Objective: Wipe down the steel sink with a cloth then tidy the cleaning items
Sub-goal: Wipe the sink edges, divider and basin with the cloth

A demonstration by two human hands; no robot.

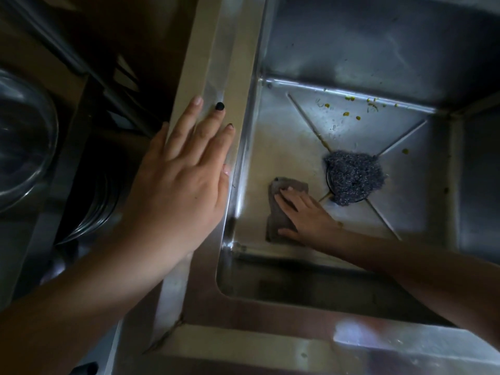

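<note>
I look down into a deep steel sink (297, 125). My right hand (305, 215) reaches to the sink floor and presses flat on a grey-brown cloth (278, 220) near the front left corner. My left hand (186, 169) rests with straight fingers on the sink's left rim (216, 63). A ball of steel wool (354, 180) sits over the drain in the middle of the floor, just right of the cloth and apart from my hand.
Small yellow food scraps (349, 109) lie along the far edge of the sink floor. Left of the rim, lower down, stand a glass bowl (24, 142) and stacked dishes (100, 201) in the dark. The front rim (270, 345) runs below.
</note>
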